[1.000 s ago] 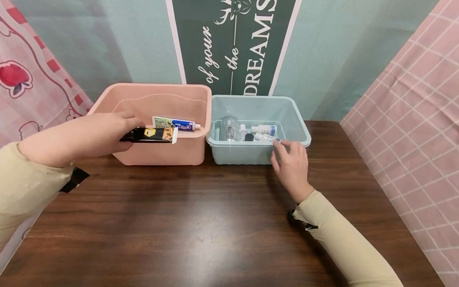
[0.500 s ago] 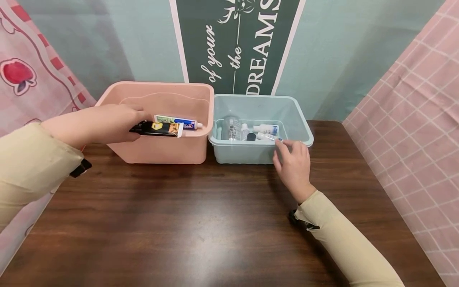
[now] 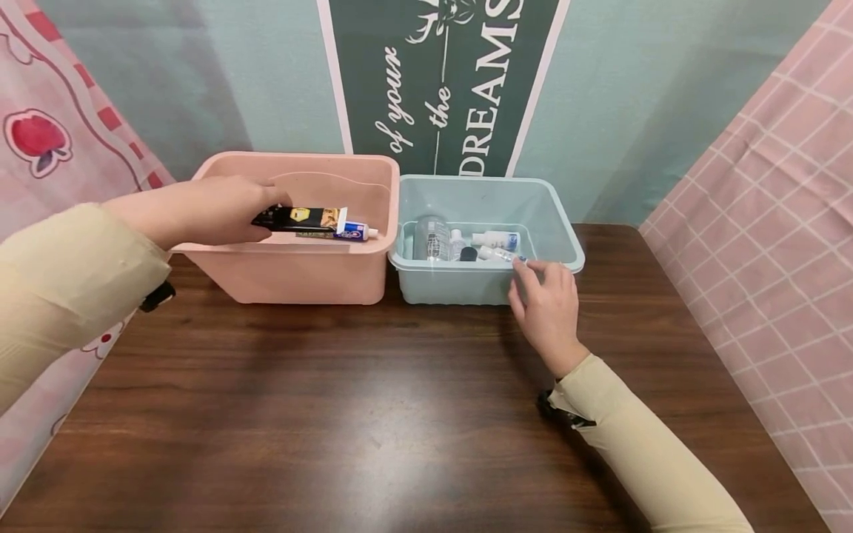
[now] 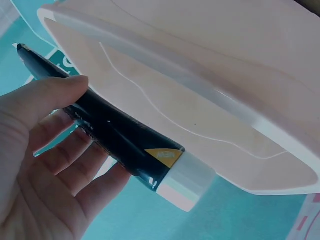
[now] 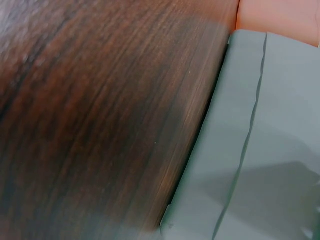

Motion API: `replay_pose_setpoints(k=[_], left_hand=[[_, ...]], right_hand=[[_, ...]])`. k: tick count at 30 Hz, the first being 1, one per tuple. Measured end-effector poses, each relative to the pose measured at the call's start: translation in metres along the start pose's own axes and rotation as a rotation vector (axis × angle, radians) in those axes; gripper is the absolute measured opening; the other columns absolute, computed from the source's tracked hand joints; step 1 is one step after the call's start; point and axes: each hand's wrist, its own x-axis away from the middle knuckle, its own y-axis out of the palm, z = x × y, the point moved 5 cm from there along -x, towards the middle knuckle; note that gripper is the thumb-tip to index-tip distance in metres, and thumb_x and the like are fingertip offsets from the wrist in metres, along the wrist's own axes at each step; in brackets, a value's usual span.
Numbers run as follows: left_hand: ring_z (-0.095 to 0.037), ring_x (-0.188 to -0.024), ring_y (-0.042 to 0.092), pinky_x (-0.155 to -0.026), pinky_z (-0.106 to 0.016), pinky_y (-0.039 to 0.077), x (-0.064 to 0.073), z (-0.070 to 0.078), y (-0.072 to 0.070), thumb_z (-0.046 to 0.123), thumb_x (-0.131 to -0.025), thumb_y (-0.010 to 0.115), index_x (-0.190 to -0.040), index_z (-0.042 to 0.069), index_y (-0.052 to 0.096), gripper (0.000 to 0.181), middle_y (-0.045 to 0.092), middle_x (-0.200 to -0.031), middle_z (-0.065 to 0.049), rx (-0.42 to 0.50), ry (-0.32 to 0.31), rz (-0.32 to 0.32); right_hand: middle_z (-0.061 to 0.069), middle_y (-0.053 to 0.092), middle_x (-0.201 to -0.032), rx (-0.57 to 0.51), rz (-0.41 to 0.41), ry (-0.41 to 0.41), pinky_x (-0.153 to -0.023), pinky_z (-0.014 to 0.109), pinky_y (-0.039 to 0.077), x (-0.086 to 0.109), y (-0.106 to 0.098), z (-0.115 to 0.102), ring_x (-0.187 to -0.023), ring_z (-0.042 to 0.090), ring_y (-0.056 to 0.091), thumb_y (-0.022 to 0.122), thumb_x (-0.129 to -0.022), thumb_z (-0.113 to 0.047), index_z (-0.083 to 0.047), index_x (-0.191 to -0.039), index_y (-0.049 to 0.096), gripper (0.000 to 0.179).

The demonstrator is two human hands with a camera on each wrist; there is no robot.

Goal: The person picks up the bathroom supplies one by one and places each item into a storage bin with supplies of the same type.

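My left hand (image 3: pixel 213 211) grips a black toothpaste tube (image 3: pixel 303 219) over the opening of the pink bin (image 3: pixel 313 277). In the left wrist view, the thumb lies across the tube, the fingers support it underneath, and its white cap (image 4: pixel 187 182) points away from the palm. Below the tube, a blue and green toothpaste tube (image 3: pixel 353 232) in the bin is partly hidden. My right hand (image 3: pixel 549 307) holds the front rim of the light blue bin (image 3: pixel 453 287), fingers over the edge and thumb outside. Close to its fingertips lies a small white tube (image 3: pixel 496 254).
Inside the blue bin are a clear bottle (image 3: pixel 432 238), a white bottle (image 3: pixel 495 240) and a black cap (image 3: pixel 469 254). Both bins stand side by side at the back of the brown wooden table (image 3: pixel 373 400). Hanging cloths surround the table at the back and sides.
My left hand has carried the black toothpaste tube up and to the right, from the front of the pink bin to above its opening. The right hand stays on the blue bin's rim.
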Motion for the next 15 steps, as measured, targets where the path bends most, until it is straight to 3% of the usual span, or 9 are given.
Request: replay_pose_setpoints(k=[15], left_hand=[[-0.024, -0.083, 0.057, -0.076, -0.044, 0.046, -0.021, -0.008, 0.0, 0.005, -0.079, 0.067, -0.104, 0.0, 0.057, 0.027, 0.062, -0.094, -0.012, 0.02, -0.029, -0.079]], right_hand=[[0.022, 0.051, -0.103, -0.004, -0.007, 0.003, -0.075, 0.052, 0.039, 0.0, -0.002, 0.0, -0.087, 0.042, 0.047, 0.059, -0.086, -0.013, -0.001, -0.113, 0.063, 0.031]])
